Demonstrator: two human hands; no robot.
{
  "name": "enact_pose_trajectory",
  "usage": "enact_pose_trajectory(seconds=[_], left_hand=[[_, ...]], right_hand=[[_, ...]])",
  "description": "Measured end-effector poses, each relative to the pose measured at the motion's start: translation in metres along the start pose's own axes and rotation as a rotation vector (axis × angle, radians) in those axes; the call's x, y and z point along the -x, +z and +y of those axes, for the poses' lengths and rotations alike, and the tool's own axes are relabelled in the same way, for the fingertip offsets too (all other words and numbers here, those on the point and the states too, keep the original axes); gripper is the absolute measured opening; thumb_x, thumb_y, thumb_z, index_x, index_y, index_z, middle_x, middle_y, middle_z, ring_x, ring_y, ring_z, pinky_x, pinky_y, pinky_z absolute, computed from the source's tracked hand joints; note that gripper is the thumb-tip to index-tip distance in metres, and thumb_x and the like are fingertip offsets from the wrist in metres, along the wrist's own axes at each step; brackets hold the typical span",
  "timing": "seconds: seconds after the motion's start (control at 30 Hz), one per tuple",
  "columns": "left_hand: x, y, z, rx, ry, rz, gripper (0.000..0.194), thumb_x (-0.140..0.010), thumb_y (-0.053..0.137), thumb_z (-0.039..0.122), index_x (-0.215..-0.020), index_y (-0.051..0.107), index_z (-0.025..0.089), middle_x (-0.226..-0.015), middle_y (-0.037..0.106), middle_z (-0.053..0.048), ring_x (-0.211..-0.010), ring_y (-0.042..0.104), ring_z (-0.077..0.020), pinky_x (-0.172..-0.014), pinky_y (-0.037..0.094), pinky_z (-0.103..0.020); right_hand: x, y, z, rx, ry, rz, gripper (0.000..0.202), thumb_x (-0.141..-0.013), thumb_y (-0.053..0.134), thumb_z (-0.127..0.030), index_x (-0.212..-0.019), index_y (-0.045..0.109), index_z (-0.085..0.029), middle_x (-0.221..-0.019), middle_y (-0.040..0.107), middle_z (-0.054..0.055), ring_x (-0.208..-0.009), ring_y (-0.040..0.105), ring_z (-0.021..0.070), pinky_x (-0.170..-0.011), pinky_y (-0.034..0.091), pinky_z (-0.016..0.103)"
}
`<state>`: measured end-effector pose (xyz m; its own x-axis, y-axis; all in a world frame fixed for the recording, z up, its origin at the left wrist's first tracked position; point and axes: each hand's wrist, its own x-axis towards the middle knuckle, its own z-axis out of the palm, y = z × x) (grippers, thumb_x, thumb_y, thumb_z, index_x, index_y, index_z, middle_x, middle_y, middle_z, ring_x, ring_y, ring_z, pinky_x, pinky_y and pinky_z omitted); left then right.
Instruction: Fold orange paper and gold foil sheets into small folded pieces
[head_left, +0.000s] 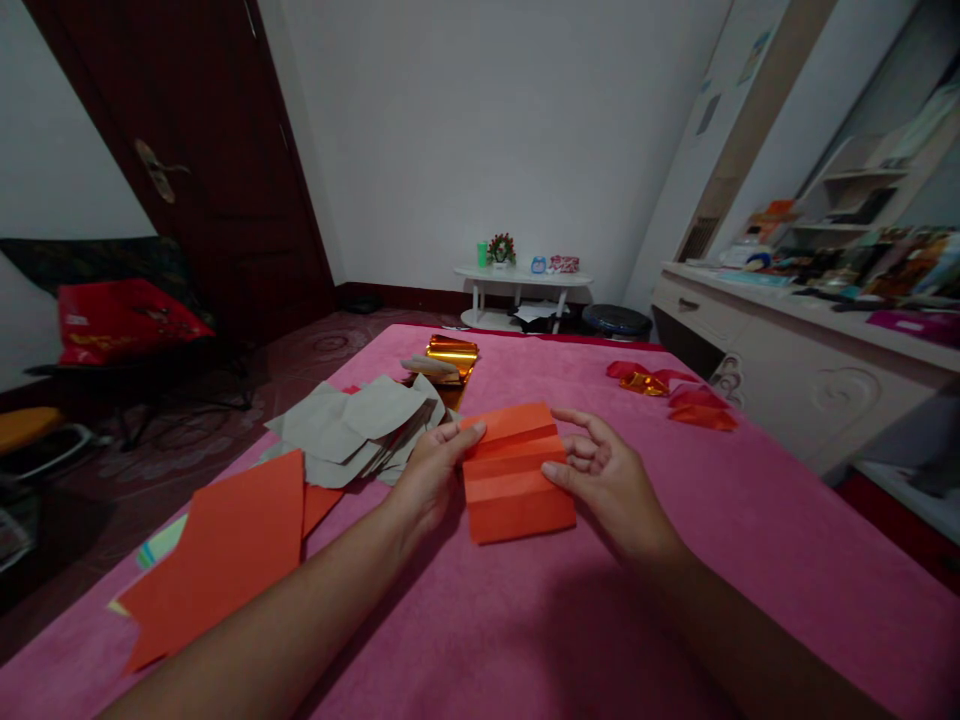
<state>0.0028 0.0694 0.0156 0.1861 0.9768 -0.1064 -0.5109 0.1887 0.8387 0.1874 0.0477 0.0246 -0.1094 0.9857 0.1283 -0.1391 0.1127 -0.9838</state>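
Held between both hands over the pink cloth is a piece of orange paper (517, 485) with several crosswise creases. My left hand (435, 470) pinches its upper left edge, thumb on top. At the right edge, my right hand (600, 470) grips the paper with the thumb on its face and the fingers behind. To the left lies a pile of grey paper pieces (352, 420). Nearer to me, large orange paper sheets (240, 530) rest partly behind my left forearm.
A shiny gold roll (452, 350) stands beyond the grey pile. Folded red and gold paper pieces (667, 390) lie at the right on the pink cloth (675, 560). A white dresser (787, 350) flanks the right side; a small white table (517, 275) is by the wall.
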Motion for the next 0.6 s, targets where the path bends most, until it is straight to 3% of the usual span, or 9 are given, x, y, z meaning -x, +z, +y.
enact_pose_trajectory(seconds=[0.23, 0.33, 0.47, 0.6], left_hand=[[-0.0016, -0.0017, -0.0007, -0.024, -0.002, 0.04, 0.023, -0.069, 0.073, 0.025, -0.084, 0.068, 0.008, -0.08, 0.072, -0.012, -0.068, 0.068, -0.0207, -0.067, 0.053, -0.031], [-0.0007, -0.0007, 0.0002, -0.032, -0.003, 0.05, 0.024, -0.068, 0.074, 0.026, -0.083, 0.067, 0.009, -0.08, 0.072, -0.012, -0.065, 0.066, -0.0188, -0.063, 0.052, -0.029], [0.0004, 0.0012, 0.0007, -0.057, 0.02, 0.064, 0.026, -0.065, 0.076, 0.028, -0.08, 0.067, 0.009, -0.073, 0.071, -0.009, -0.062, 0.065, -0.0173, -0.064, 0.051, -0.029], [0.0007, 0.0018, -0.0006, -0.113, 0.094, 0.046, 0.027, -0.067, 0.076, 0.031, -0.08, 0.066, 0.01, -0.069, 0.068, -0.006, -0.059, 0.063, -0.0161, -0.064, 0.05, -0.03]], right_hand=[[0.0007, 0.0009, 0.0031, 0.16, -0.154, 0.085, 0.032, -0.07, 0.072, -0.02, -0.096, 0.053, -0.022, -0.081, 0.063, 0.001, -0.074, 0.061, 0.0153, -0.068, 0.049, 0.028], [0.0016, 0.0019, 0.0037, 0.203, -0.202, 0.097, 0.029, -0.072, 0.07, -0.02, -0.097, 0.055, -0.023, -0.082, 0.064, 0.0, -0.075, 0.061, 0.015, -0.07, 0.048, 0.027], [0.0025, 0.0038, 0.0018, 0.187, -0.144, 0.068, 0.04, -0.074, 0.07, -0.025, -0.111, 0.053, -0.024, -0.083, 0.067, 0.002, -0.078, 0.063, 0.0182, -0.072, 0.05, 0.031], [0.0025, 0.0051, 0.0002, 0.091, -0.066, 0.027, 0.036, -0.071, 0.073, -0.033, -0.102, 0.061, -0.02, -0.092, 0.07, 0.007, -0.085, 0.066, 0.0223, -0.078, 0.052, 0.036]])
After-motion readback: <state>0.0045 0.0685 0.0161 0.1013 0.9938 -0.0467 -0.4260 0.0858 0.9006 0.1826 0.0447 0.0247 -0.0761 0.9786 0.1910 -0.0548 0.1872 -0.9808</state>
